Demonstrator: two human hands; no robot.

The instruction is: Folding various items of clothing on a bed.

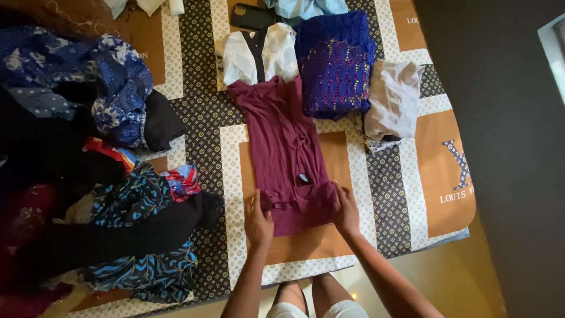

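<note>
Two hands on one garment. Left hand [259, 222] and right hand [346, 211] each pinch the near end of a maroon top [282, 147], fingers closed on the cloth where it has been doubled back into a band. It lies lengthwise on the patterned bedspread [406, 194], near end by the person, far end touching a folded white garment [259, 56].

Progress, as a judgement: the sides look already brought in, since the piece runs as a narrow strip, and the first fold up from the near end looks started. Most of its length lies unfolded.

Finished pieces sit at the far side: the white one, a blue crochet piece [335, 62], a pale grey one [393, 97]. An unsorted heap of clothes [118, 206] fills the left side, so plenty remains.

Fabric reads soft, thin, slightly creased, with a small gathered knot mid-length.
</note>
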